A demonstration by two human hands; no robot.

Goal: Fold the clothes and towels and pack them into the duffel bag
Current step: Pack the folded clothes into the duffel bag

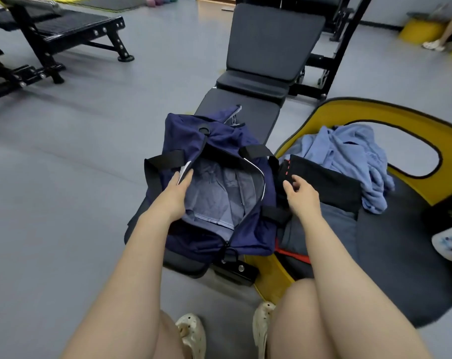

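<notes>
Navy duffel bag [214, 193] is seen at frame centre, laid on the near end of a black padded bench [248, 110], zip open, mouth gaping toward the camera. A pale blue-grey folded cloth [219, 193] is seen already inside the bag. Left hand [177, 189] is placed at the bag's left rim, fingers straight, thumb and fingers closed on the white-lined edge of the opening, so the rim is held apart. Right hand [301, 193] is positioned just right of the bag, over a black garment [331, 182] with red stitching marks; fingers are loosely curled, fingertips touching or just above the fabric; an actual pinch cannot be told. A crumpled light blue shirt [349, 156] is piled behind the black garment, centre right. A grey-blue folded piece [320, 229] is seen below the black one. All three are laid on a yellow-edged dark mat [400, 120] at right. A second bench [64, 29] is seen upper left.
</notes>
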